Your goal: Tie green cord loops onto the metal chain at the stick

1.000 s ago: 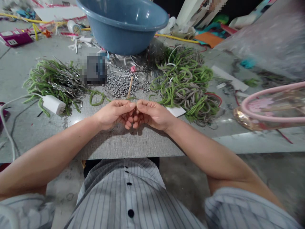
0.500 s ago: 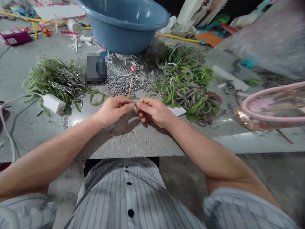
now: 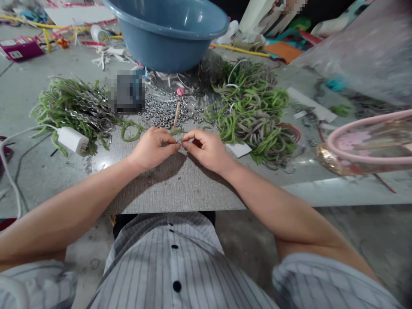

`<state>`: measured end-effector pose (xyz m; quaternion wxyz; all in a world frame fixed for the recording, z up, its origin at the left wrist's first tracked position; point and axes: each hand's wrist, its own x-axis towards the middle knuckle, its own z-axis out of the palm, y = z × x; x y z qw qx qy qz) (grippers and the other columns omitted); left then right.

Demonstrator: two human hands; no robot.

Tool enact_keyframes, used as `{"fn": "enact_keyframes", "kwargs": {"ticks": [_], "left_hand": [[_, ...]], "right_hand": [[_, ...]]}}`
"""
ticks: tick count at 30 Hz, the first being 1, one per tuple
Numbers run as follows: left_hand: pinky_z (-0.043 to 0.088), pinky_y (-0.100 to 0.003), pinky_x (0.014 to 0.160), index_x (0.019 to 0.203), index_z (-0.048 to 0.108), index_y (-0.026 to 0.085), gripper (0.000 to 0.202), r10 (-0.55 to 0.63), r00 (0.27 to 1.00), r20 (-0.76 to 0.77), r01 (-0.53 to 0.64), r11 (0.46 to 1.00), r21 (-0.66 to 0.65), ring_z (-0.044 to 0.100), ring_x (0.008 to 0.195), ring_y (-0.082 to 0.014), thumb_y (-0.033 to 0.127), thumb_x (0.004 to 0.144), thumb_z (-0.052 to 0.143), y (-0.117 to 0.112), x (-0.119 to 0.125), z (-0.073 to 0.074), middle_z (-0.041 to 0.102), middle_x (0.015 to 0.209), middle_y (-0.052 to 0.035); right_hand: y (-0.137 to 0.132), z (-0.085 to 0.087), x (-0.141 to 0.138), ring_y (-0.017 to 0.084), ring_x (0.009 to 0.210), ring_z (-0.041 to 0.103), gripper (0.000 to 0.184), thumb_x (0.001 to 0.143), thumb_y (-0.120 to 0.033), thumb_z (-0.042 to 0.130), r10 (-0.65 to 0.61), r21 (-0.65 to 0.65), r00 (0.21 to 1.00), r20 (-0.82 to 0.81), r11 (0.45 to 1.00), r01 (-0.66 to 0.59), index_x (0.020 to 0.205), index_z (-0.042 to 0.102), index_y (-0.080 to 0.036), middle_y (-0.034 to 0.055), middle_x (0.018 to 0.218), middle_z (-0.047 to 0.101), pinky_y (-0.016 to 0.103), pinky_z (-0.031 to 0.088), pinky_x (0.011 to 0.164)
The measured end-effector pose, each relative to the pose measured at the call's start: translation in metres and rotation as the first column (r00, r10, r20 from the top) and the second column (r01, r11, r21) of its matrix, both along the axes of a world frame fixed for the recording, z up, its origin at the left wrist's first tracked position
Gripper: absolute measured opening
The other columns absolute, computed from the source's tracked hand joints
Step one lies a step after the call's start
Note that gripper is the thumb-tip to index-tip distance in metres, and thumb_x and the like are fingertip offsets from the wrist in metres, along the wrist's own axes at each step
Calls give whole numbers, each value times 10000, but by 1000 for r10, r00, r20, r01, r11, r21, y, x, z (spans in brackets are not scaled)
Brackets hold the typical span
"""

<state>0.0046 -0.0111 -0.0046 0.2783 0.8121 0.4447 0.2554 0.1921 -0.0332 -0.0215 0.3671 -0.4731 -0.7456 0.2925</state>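
Note:
My left hand [image 3: 154, 148] and my right hand [image 3: 206, 148] meet over the grey table [image 3: 174, 189], fingertips pinched together on a small thin piece I cannot make out, with a bit of green cord [image 3: 175, 132] showing just behind the left fingers. Right beyond the hands lies a heap of small metal rings [image 3: 164, 111] with a wooden stick [image 3: 176, 116] resting on it. A loop of green cord [image 3: 130, 131] lies to the left of my left hand.
Piles of green and grey cords lie left [image 3: 72, 107] and right [image 3: 254, 111]. A blue basin [image 3: 170, 30] stands behind the rings. A white charger [image 3: 72, 140] with cable sits left, a pink-rimmed clear bag [image 3: 367, 146] at right, a white card [image 3: 238, 150] by my right wrist.
Both hands have moved slightly away from me toward the rings, and the fingers have shifted from a curled clasp to a fingertip pinch between the two hands.

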Motion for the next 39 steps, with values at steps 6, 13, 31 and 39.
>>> {"fn": "enact_keyframes", "kwargs": {"ticks": [6,13,31,39], "left_hand": [[380,-440,911,775,687,182,159,45,983,-177,-18,988,156,541,951,-249,305,789,588,-4,2,-2,681,841,-55],[375,-485,888,767,661,154,154,74,933,-353,-16,986,164,532,999,-313,244,789,537,-4,5,-2,676,858,-106],[368,-463,888,776,584,165,72,49,855,-516,49,983,175,483,1071,-310,193,802,523,-1,6,0,630,920,-101],[366,-463,853,822,617,163,127,21,851,-525,138,955,262,501,1036,-310,183,813,493,-2,6,0,633,927,-117]], "right_hand": [[-3,1,-1,161,687,558,111,871,-232,506,-44,150,961,274,989,2,850,610,-201,32,774,668,306,384,709],[-1,-2,-6,203,790,625,141,905,-207,488,-22,203,894,447,976,-78,917,627,-190,65,872,715,334,372,758],[-2,-6,-12,172,706,599,201,823,-168,526,-10,107,953,304,994,-23,1011,597,-179,28,776,669,284,407,664],[-3,-5,-12,151,665,585,238,810,-155,507,13,96,966,259,995,-39,1031,588,-187,14,758,661,274,413,656]]}}
